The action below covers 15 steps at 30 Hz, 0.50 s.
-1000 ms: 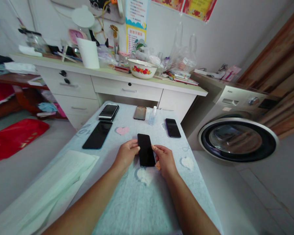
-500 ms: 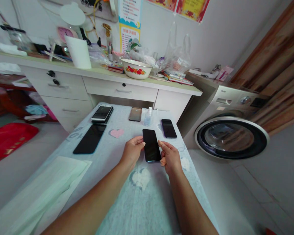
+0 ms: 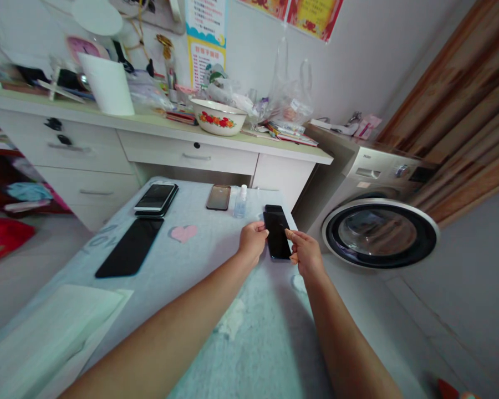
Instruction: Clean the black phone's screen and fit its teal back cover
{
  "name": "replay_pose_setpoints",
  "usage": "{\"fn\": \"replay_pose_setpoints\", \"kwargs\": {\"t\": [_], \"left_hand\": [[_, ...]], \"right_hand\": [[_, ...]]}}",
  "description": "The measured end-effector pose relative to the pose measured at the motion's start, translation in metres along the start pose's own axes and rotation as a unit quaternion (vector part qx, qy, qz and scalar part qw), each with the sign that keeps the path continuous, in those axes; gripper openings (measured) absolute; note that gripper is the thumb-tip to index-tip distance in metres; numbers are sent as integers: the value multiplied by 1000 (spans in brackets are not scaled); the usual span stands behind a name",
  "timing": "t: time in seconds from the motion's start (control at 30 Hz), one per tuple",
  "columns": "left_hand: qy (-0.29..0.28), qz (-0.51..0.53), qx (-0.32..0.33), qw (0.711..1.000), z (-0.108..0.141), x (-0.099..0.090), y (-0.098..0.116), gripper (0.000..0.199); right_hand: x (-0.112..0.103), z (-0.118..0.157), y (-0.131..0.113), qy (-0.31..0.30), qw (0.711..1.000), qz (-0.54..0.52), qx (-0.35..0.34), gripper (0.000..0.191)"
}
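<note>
While a large dark tablet [image 3: 130, 254] lies far left on the table [image 3: 199, 260], the left hand [image 3: 253, 244] and right hand [image 3: 305, 256] pinch a black phone [image 3: 277, 239] between closed fingertips, partly covering another phone [image 3: 273, 209] near the right edge.

Soft, even daylight, fairly bright; no harsh shadows. Faint shade under forearms on table cloth [image 3: 216, 260]. Mild sheen on phone screens and washing machine door [image 3: 380, 234]. Strong wide-angle bending at frame edges; slight blur at left edge and lower corners. Centre reasonably sharp.
</note>
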<state>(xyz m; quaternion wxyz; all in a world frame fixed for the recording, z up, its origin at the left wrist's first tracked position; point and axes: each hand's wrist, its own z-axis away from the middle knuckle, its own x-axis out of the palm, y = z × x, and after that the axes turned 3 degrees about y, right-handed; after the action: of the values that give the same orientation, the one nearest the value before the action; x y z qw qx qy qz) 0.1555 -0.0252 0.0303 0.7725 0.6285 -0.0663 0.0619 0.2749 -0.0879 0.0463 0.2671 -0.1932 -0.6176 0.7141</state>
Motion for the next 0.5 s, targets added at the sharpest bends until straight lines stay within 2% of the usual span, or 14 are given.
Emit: {"fn": "replay_pose_setpoints", "kwargs": {"t": [0.1, 0.2, 0.5], "left_hand": [[23, -83, 12, 996, -13, 17, -6, 38], [29, -113, 15, 993, -21, 27, -11, 40], [35, -197, 36, 979, -36, 35, -17, 39]], "right_hand": [[-5, -17, 1, 18, 1000, 8, -13, 37], [-8, -31, 1, 37, 999, 17, -20, 35], [-2, -49, -6, 48, 997, 54, -37, 38]]}}
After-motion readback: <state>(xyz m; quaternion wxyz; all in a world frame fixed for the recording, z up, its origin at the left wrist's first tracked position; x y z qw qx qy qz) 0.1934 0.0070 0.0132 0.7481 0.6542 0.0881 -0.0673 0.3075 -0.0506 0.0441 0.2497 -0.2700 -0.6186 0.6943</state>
